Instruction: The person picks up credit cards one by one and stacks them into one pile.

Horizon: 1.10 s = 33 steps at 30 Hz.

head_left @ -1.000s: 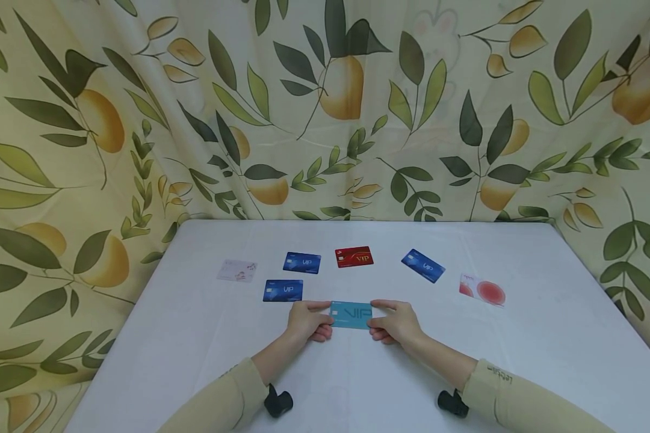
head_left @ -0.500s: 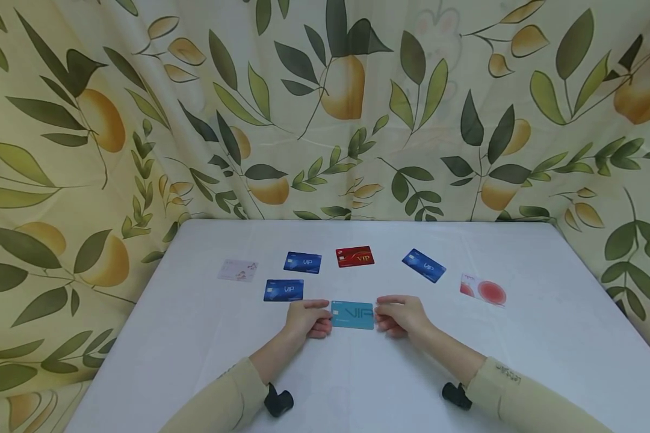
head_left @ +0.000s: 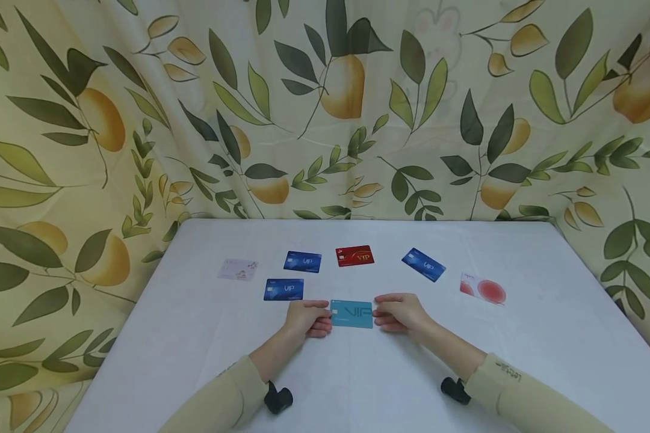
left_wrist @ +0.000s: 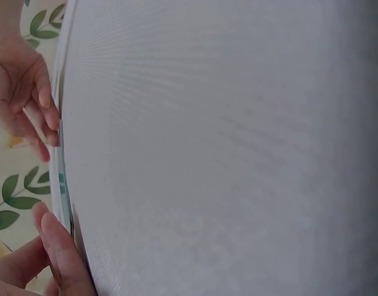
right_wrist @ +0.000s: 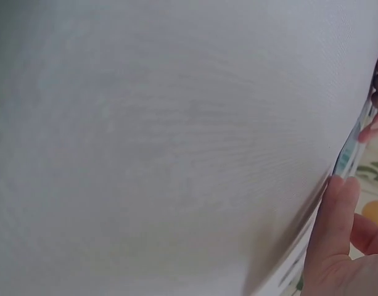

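Note:
A teal VIP card (head_left: 351, 314) lies flat on the white table, seen almost edge-on in both wrist views. At its left edge, my left hand (head_left: 307, 317) holds its fingertips against or very near the card. My right hand (head_left: 403, 314) is at the opposite edge, index finger extended and fingertips touching or barely apart from it. Relaxed fingers show on the left hand (left_wrist: 56, 256) in the left wrist view and on the right hand (right_wrist: 338, 231) in the right wrist view. Just behind the left hand is a blue VIP card (head_left: 284, 290).
Farther back lie a pale patterned card (head_left: 238, 270), another blue card (head_left: 302, 262), a red VIP card (head_left: 354, 255), a tilted blue card (head_left: 424, 265) and a white card with red circles (head_left: 482, 289). A leaf-and-fruit curtain (head_left: 325, 150) hangs behind the table (head_left: 195, 361).
Both hands have eased off the teal card, their thumbs no longer overlapping it. The right hand drew away to the right, then came slightly back. The card stays nearly in place.

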Motion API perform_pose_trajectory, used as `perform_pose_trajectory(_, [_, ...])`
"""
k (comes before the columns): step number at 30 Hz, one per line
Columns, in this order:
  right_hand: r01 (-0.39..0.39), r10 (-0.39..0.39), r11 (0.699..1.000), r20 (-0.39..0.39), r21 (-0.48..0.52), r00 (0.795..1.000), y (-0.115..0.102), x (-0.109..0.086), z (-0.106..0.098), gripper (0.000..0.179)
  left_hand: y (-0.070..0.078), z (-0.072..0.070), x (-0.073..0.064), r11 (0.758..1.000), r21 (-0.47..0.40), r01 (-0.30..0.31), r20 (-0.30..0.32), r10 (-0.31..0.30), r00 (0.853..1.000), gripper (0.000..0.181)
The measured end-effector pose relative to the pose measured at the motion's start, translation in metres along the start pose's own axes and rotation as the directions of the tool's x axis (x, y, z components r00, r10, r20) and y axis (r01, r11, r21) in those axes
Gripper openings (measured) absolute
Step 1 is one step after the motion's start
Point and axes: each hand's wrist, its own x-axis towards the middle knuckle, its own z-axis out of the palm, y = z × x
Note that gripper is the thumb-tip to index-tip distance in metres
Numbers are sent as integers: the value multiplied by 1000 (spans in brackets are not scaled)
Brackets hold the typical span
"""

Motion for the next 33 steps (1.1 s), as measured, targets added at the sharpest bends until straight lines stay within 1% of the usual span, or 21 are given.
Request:
perform_pose_trajectory(4, [0, 0, 1000, -3, -3, 1000, 0, 0, 2, 33, 0, 0, -1, 1000, -4, -3, 7, 3, 1000, 29])
perform_pose_trajectory(10, [-3, 2, 1000, -16, -12, 1000, -1, 0, 1, 32, -2, -1, 2, 1000, -10, 0, 17, 0, 1000, 29])
perform_pose_trajectory(13, [-9, 8, 1000, -15, -17, 1000, -7, 2, -3, 34, 2, -2, 4, 1000, -22, 11, 8, -11, 1000, 28])
perform_pose_trajectory(15, [-9, 9, 1000, 0, -11, 1000, -13, 6, -9, 36, 8, -3, 6, 1000, -28, 13, -6, -13, 1000, 27])
perform_pose_trajectory(18, [-5, 5, 1000, 39, -4, 999, -26, 14, -20, 42, 20, -5, 12, 999, -34, 22, -31, -23, 999, 26])
perform_pose_trajectory(22, [-9, 9, 1000, 62, 3, 998, -42, 28, -33, 47, 37, -8, 23, 999, -40, 23, -36, -24, 999, 30])
perform_pose_trajectory(28, [-49, 48, 998, 44, 33, 998, -58, 50, -44, 52, 58, -5, 43, 996, -90, 22, -53, -27, 998, 36])
perform_pose_trajectory(31, [-61, 60, 996, 22, 58, 998, -62, 59, -45, 55, 65, -1, 50, 992, -121, 24, -58, -31, 998, 37])
perform_pose_trajectory(33, [-54, 52, 996, 20, 68, 998, -63, 64, -46, 57, 68, 3, 53, 989, -148, 30, -60, -39, 997, 38])
